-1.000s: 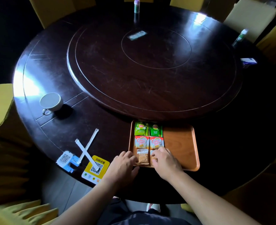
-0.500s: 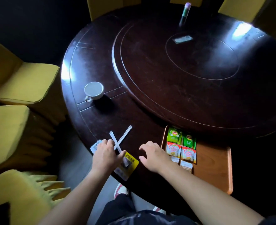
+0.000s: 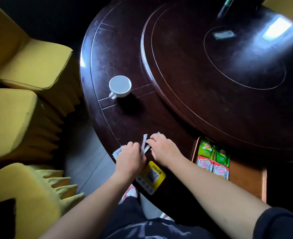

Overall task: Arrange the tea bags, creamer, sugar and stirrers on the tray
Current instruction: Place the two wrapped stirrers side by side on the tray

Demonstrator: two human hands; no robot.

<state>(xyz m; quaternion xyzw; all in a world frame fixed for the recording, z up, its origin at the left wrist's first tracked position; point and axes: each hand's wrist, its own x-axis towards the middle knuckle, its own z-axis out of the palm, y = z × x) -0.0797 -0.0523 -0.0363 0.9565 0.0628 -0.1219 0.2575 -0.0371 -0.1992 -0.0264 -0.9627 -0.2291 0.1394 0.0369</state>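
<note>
Two white wrapped stirrers (image 3: 144, 145) lie crossed near the table's front edge. My left hand (image 3: 129, 158) grips the near end of one, and my right hand (image 3: 163, 149) closes its fingers on the other. To the right sits the wooden tray (image 3: 245, 180). In its left part lie two green tea bags (image 3: 213, 152) and, below them, two red-and-white creamer sachets (image 3: 212, 168). My right forearm hides the tray's near left corner, where the sugar packets lay.
A white cup (image 3: 120, 86) stands on the dark round table (image 3: 118, 54), left of the raised turntable (image 3: 211, 75). A yellow QR card (image 3: 151, 176) and a white-blue QR card (image 3: 117, 152) lie at the table's edge. Yellow chairs (image 3: 21, 66) stand at the left.
Both hands left the tray and moved left to the crossed stirrers. My view swung left and down, so the tray now sits at the right.
</note>
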